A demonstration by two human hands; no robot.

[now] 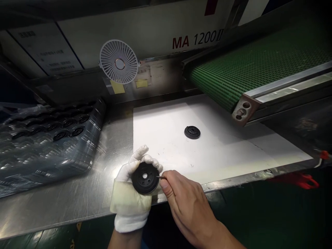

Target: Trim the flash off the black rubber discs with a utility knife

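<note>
My left hand (132, 193), in a white glove, is closed round a black round disc (142, 185) with a centre hole and smaller holes about it. Bare, my right hand (188, 200) pinches a small pointed blade (160, 177) between thumb and fingers. The blade's tip meets the disc's right rim; most of the tool is hidden in the fist. Beyond both hands, a second black ridged disc (192, 132) lies flat on a white sheet (163, 128).
Stacked clear plastic trays (77, 155) with several black discs stand at left on the metal table (52, 204). A green conveyor belt (249, 65) overhangs the right side. Behind stands a white fan (119, 62). Something red (298, 180) lies below the right edge.
</note>
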